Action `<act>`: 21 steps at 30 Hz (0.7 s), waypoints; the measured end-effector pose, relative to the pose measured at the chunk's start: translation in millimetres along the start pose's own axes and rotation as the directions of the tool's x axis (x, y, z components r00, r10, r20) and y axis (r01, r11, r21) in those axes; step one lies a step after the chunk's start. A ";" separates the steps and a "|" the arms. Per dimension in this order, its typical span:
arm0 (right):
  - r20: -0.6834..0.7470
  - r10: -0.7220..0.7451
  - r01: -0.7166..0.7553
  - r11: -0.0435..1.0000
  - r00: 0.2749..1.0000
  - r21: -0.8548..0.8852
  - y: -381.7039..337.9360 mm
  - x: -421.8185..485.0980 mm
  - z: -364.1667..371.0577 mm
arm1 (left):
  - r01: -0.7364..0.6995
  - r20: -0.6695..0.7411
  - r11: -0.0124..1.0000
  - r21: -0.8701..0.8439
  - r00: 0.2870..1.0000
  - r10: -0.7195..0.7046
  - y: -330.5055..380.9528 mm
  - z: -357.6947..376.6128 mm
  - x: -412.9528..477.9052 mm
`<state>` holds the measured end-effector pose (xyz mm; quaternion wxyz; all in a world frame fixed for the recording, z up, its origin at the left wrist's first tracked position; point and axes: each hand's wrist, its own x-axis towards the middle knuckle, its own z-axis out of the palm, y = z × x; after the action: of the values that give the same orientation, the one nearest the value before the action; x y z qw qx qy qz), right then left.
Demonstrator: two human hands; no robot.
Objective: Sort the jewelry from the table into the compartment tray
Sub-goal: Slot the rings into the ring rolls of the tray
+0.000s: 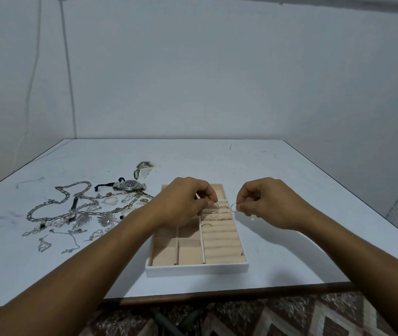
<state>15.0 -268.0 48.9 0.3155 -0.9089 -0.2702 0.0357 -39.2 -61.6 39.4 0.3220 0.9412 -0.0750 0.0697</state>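
Observation:
A white compartment tray [196, 269] with beige lining sits mid-table; its right column is a row of ring rolls [222, 241] with a few rings tucked in near the far end. My left hand [186, 202] hovers over the tray's far part, pinching a thin hoop ring [215, 207]. Just right of the tray, my right hand [268, 202] pinches a second thin hoop [234, 207] above the table. A pile of silver jewelry [76, 212] with chains and pendants lies to the left. A wristwatch [130, 185] rests behind that pile.
The white table [278, 251] ends close to me at a dark front edge [217, 297], with patterned floor below. A small heap of trinkets [144, 169] lies behind the watch. Two cables [68, 81] hang down the wall at the left.

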 end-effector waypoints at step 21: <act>0.006 -0.006 0.006 1.000 1.000 -0.007 3.4 -4.1 4.2 | -0.099 0.045 0.993 0.057 0.994 0.097 4.6 13.5 -6.7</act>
<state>12.2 -270.0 43.1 0.3116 -0.9091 -0.2740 0.0366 -45.5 -72.9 30.4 0.2884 0.9468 -0.1257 0.0679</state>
